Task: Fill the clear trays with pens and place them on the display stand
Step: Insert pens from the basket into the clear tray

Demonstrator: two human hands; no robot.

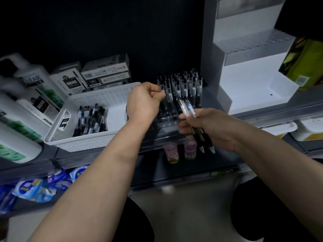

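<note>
Closest to us, the right hand (211,127) is curled round 2 clear plastic pens with black grips (190,109). Their tips point down and back at the person, and their tops stick up past the fingers. I think it holds them as a little stock, so the other hand can take 1 at a time. A bit further out and to its left, the left hand (145,102) has its fingers curled in. It seems to pinch the top of 1 standing pen (162,87), likely to push it down into its hole. That pen is at the near left corner of the clear plastic tray (167,118), which sits on the dark shelf just past both hands. The tray holds its pens up straight in rows, so each top can be seen and picked. They are too many and too close together to count, but the tray looks nearly full. Just left of the left hand is 1 white plastic basket with small holes (104,96). A loose heap of pens (90,119) lies in it, easy to grab, and I cannot count those either. Behind the basket are at least 3 white and grey pen boxes (106,67). Below the right hand, under the shelf, stand 2 small pink bottles (172,152). Far past the right hand and to its right is 1 white stepped display stand (248,81), and the tray has not been put on it yet.
</note>
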